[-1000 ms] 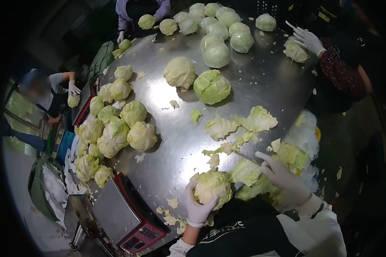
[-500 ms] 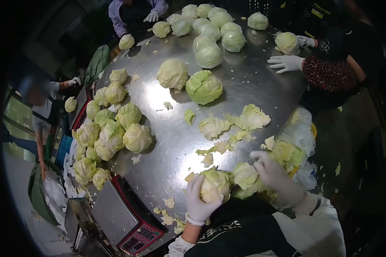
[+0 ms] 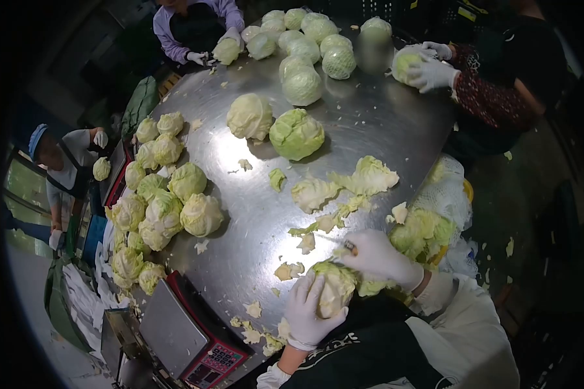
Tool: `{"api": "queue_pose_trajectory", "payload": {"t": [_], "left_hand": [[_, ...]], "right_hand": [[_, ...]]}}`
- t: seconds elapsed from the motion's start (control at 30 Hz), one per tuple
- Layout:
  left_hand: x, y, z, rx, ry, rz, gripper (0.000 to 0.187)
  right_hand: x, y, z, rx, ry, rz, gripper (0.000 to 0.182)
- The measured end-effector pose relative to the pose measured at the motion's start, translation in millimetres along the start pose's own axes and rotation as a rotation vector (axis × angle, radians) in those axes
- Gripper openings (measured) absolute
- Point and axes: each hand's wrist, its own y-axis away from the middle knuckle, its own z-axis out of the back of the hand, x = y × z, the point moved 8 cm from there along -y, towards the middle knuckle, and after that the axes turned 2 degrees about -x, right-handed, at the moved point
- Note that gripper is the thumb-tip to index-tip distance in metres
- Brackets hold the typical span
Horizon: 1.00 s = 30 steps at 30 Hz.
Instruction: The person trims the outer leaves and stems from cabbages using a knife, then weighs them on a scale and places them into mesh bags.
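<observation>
My gloved left hand (image 3: pixel 309 310) is wrapped round the side of a pale cabbage (image 3: pixel 337 290) at the table's near edge. Just above it, my gloved right hand (image 3: pixel 384 258) is closed on a knife (image 3: pixel 350 247); its thin blade is blurred and points left over the table. Torn outer leaves (image 3: pixel 315 194) lie beyond my hands, with smaller scraps (image 3: pixel 289 270) close to the cabbage. Farther up stand a bright green cabbage (image 3: pixel 296 135) and a paler cabbage (image 3: pixel 249 117), side by side.
Several trimmed cabbages (image 3: pixel 163 212) crowd the steel table's left side, near a red-edged scale (image 3: pixel 201 337). Wrapped cabbages (image 3: pixel 302 84) stand at the far end. Leaves fill a netted bin (image 3: pixel 428 233) at right. A co-worker's gloved hands (image 3: pixel 433 72) hold a cabbage; two other people stand left.
My right hand has moved left from beside the bin to above the cabbage, and the knife now shows. A loose leaf beside the cabbage is mostly out of sight. The right co-worker's hands have closed round a cabbage.
</observation>
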Motion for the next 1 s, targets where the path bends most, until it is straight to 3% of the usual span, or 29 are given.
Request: {"api": "queue_pose_trajectory", "payload": {"t": [0.03,0.1,0.17,0.23,0.27,0.33,0.37,0.43,0.47,0.6,0.7,0.77,0.8,0.87,1.0], "left_hand": [[0,3,4,-0.001,0.002,-0.006,0.078],[5,11,8,0.05,0.035,0.028,0.076],[3,15,12,0.103,-0.01,0.047,0.077],[-2,14,9,0.154,-0.05,0.06,0.078],[-7,9,7,0.166,-0.064,0.039,0.08],[-12,7,4,0.186,-0.077,0.006,0.082],[-12,8,3,0.186,-0.086,-0.001,0.084],[-10,12,-1,0.193,-0.092,-0.02,0.086],[-9,14,0,0.187,-0.079,-0.023,0.088],[-6,14,1,0.212,-0.068,-0.021,0.092],[-4,8,7,0.173,-0.065,-0.008,0.092],[3,12,6,0.195,-0.038,0.007,0.091],[5,14,5,0.22,-0.007,0.017,0.09],[7,18,8,0.214,0.011,0.04,0.089],[18,36,10,0.248,-0.03,0.093,0.088]], "right_hand": [[-11,-4,1,-0.005,0.002,-0.001,0.03],[-58,-6,10,-0.032,0.125,-0.225,0.028],[-55,2,6,-0.018,0.154,-0.141,0.037],[8,15,13,-0.067,-0.271,0.254,0.048],[17,15,10,-0.069,-0.271,0.253,0.048],[42,21,-22,0.261,-0.247,0.372,0.058],[43,16,-20,0.252,-0.248,0.364,0.058],[34,6,-38,0.539,-0.365,0.211,0.056],[39,3,-36,0.456,-0.441,0.307,0.044],[34,0,-38,0.352,-0.299,0.276,0.034],[24,-5,-38,0.308,-0.336,0.173,0.029],[2,-13,-31,0.163,-0.211,0.047,0.025],[-12,-14,-33,0.159,-0.209,0.049,0.025],[-64,-20,-31,0.106,0.024,-0.156,0.027],[-30,-1,-9,0.112,-0.064,-0.041,0.047]]}}
